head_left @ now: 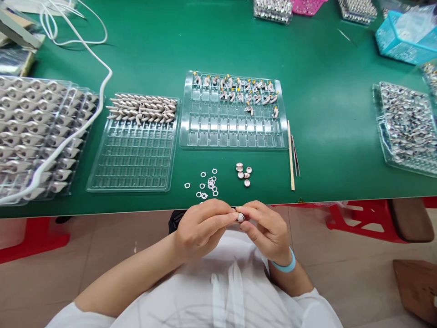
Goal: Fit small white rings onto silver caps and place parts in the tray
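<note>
Between the fingertips of my left hand [205, 228] and my right hand [266, 228] is a small silvery part [241, 217], held just in front of the table edge. Both hands pinch it, and their fingers cover most of its shape. On the green table beyond them lie several small white rings [210, 183] and a little cluster of round metal caps [246, 175]. Farther back, a clear tray [235, 139] holds rows of small curved grey parts with yellow tips. Left of it, another clear tray [133, 171] carries grey metal pieces in its far rows.
A wooden stick [291, 155] and tweezers [295, 157] lie right of the middle tray. Stacked trays of grey parts [30, 136] stand at the left, crossed by a white cable [87, 123]. On the right are a tray of shiny parts [408, 123] and a blue basket [403, 48].
</note>
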`<state>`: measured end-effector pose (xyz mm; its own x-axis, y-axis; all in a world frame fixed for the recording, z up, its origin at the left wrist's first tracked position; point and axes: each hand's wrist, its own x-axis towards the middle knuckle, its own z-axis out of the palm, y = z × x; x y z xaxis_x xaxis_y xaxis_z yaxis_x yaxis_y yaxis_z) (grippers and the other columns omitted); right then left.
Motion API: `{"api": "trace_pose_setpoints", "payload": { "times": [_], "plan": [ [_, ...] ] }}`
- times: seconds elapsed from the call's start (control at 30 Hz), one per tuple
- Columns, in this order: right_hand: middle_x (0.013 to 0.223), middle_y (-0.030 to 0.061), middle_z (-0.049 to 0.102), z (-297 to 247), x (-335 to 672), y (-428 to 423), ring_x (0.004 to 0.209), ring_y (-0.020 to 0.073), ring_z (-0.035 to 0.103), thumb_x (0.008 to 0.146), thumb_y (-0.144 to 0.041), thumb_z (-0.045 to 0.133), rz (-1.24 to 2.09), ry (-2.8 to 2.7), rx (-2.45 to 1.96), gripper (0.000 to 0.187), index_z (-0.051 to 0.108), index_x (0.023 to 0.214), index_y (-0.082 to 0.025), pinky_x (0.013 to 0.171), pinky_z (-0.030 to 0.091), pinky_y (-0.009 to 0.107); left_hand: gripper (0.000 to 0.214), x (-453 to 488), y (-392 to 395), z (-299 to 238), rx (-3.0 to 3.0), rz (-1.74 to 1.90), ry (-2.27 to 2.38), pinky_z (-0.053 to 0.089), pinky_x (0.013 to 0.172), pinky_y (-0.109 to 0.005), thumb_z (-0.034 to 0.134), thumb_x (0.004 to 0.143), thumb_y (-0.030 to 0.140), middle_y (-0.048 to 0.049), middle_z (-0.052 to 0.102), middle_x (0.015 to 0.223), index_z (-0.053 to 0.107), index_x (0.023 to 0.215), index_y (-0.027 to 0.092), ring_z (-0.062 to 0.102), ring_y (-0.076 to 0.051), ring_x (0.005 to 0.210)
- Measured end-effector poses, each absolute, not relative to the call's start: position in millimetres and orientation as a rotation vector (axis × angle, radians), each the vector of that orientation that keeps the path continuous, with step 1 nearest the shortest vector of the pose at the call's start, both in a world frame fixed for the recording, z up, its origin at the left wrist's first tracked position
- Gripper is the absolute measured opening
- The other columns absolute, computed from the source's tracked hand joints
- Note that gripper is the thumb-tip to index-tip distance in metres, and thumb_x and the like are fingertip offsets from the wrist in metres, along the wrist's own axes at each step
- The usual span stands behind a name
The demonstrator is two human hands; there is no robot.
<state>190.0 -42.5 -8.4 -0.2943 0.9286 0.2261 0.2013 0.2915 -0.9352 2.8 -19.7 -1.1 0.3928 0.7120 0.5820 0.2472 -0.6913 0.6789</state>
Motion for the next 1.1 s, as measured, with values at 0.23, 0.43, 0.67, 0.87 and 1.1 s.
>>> {"api": "trace_pose_setpoints", "payload": {
  "times": [0.23,0.43,0.67,0.87,1.1],
  "plan": [
    [0.098,0.005,0.064,-12,189,-41,0.084,0.0134,0.06,0.088,-0.017,0.054,1.121,-1.689,-1.023,0.035,0.056,0.122,-0.024,0.069,0.054,0.028,0.031,3,-20,-5,2.149,1.257,0.837,0.056,0.065,-0.027,0.054,0.08,-0.003,-0.0067,0.068,0.084,0.061,0.104,0.014,0.064,-0.015,0.079],
    [0.1,0.0071,0.064,-9,186,-41,0.088,0.0145,0.061,0.088,-0.015,0.052,1.137,-1.693,-1.051,0.033,0.058,0.121,-0.019,0.075,0.054,0.03,0.032,2,-21,-8,2.17,1.256,0.838,0.056,0.067,-0.028,0.052,0.08,-0.004,-0.0072,0.068,0.084,0.06,0.105,0.014,0.063,-0.015,0.08],
    [0.099,0.007,0.065,-9,184,-41,0.084,0.0147,0.063,0.086,-0.01,0.054,1.04,-1.707,-1.036,0.036,0.059,0.12,-0.021,0.07,0.056,0.03,0.028,2,-21,-10,2.204,1.246,0.845,0.056,0.064,-0.028,0.051,0.081,-0.002,-0.0069,0.068,0.082,0.06,0.102,0.015,0.063,-0.015,0.078],
    [0.096,0.0066,0.066,-10,182,-43,0.078,0.0148,0.064,0.086,-0.011,0.054,0.91,-1.731,-1.046,0.037,0.058,0.121,-0.023,0.064,0.058,0.029,0.028,4,-23,-10,2.207,1.265,0.863,0.055,0.063,-0.027,0.052,0.081,-0.001,-0.0067,0.067,0.082,0.06,0.102,0.015,0.063,-0.015,0.077],
    [0.099,0.0085,0.065,-8,177,-50,0.084,0.016,0.064,0.085,-0.007,0.051,0.736,-1.765,-1.079,0.043,0.055,0.125,-0.021,0.068,0.058,0.029,0.026,6,-24,-9,2.23,1.279,0.889,0.055,0.063,-0.028,0.055,0.079,-0.002,-0.0078,0.066,0.082,0.061,0.098,0.013,0.063,-0.015,0.078]
  ]
}}
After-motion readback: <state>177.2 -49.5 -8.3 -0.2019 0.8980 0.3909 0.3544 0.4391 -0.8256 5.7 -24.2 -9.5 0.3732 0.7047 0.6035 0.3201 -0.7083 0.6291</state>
